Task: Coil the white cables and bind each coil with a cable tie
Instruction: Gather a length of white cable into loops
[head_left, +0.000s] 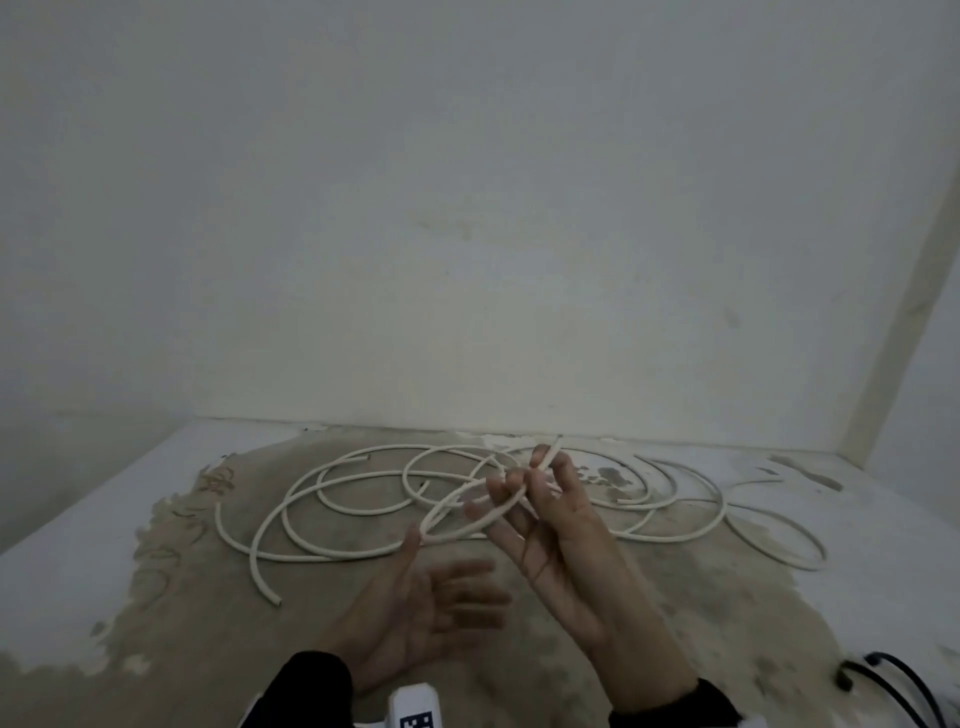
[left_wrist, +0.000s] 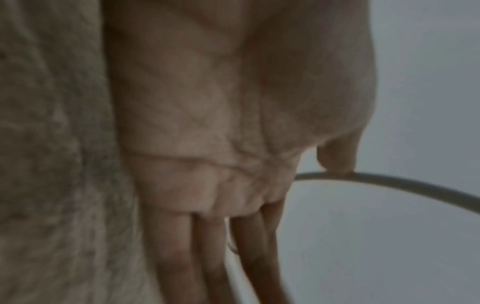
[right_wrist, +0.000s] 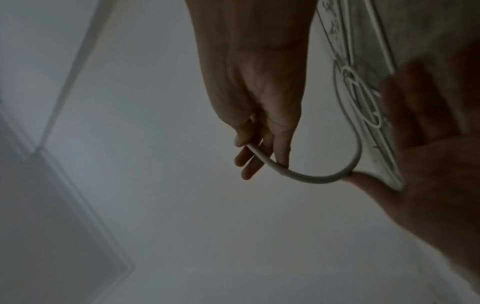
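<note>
A white cable (head_left: 470, 512) is pinched near 1 end by the right hand (head_left: 558, 525); its loop reaches 9 o'clock, touching the thumb of the left hand (head_left: 423, 613), which is spread flat. More cable is strewn at 12 o'clock. Even turns are best gathered before binding.

Right wrist view: your right hand (right_wrist: 259, 102) pinches a white cable (right_wrist: 306, 178) between thumb and fingers (right_wrist: 249, 168). The cable arcs right in a U-bend to touch your left hand (right_wrist: 428, 164), which is blurred. More white loops (right_wrist: 363, 102) lie on the worn surface (right_wrist: 415, 30) behind.
</note>
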